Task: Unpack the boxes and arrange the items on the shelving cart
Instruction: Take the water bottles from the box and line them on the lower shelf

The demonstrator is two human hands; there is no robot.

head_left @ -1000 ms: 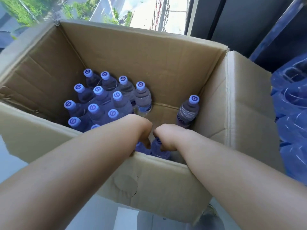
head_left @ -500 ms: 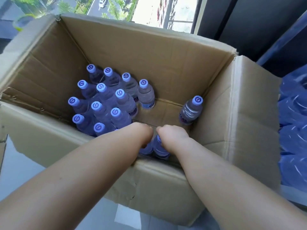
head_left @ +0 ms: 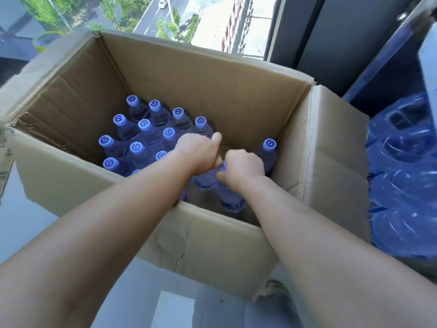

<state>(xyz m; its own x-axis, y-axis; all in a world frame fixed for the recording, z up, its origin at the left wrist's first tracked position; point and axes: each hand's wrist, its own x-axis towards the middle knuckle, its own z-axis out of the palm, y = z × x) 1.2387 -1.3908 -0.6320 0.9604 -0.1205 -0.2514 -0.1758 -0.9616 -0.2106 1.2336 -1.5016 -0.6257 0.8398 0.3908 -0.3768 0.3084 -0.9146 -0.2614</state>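
Reaching into the box [head_left: 212, 245], my left hand [head_left: 201, 153] and right hand [head_left: 243, 165] each grip a near bottle [head_left: 227, 192] by its neck for lifting.

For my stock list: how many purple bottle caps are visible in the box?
13. Twelve caps cluster at the box's left; a lone cap stands by its right wall. Left hand and right hand cover more bottles, so some may be hidden.
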